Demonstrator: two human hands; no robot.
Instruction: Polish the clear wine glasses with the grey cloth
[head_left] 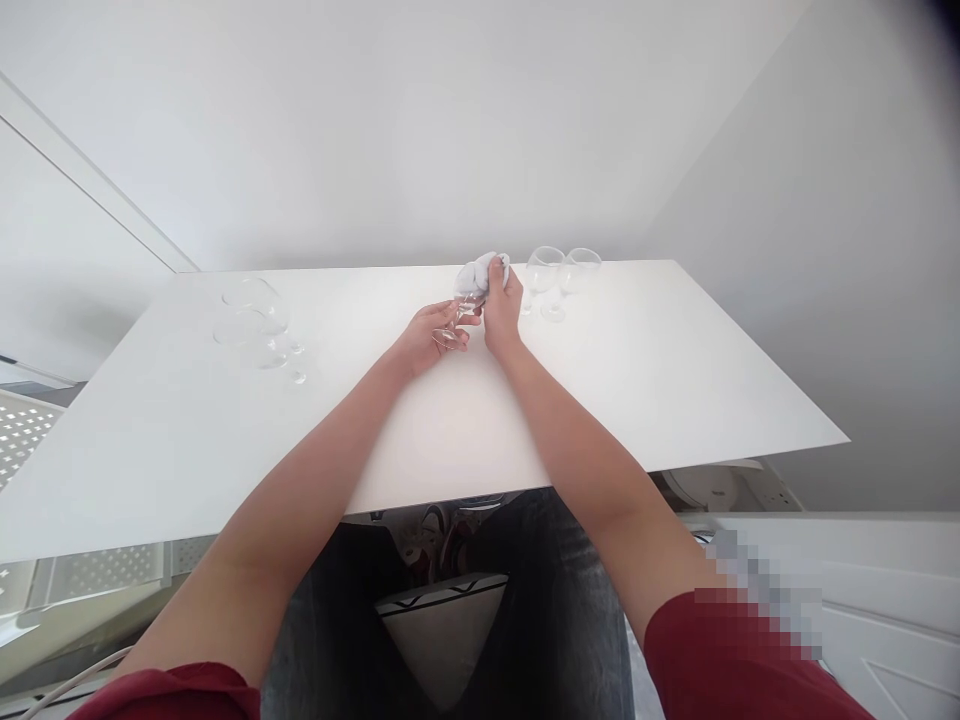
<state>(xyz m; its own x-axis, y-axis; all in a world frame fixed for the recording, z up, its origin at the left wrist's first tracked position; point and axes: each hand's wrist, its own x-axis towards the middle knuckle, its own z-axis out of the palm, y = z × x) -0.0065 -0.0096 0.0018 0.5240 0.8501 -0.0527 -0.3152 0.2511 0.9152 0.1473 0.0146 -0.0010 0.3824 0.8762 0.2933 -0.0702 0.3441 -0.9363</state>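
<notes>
Over the far middle of the white table (442, 430), my left hand (427, 338) is closed around the stem of a wine glass (450, 338), whose round foot points toward me. My right hand (502, 305) grips a white cloth (480, 274) that is bunched at the bowl of that glass. The cloth hides much of the bowl, and whether some of it is inside cannot be made out. Just right of my right hand, two clear wine glasses (553, 275) stand upright near the back edge.
On the left part of the table are more clear glasses (259, 325), lying on their sides or tilted. A white wall (390, 130) rises behind the table. White perforated baskets (105, 570) show below the left front edge, and a white panelled door (885, 610) is at lower right.
</notes>
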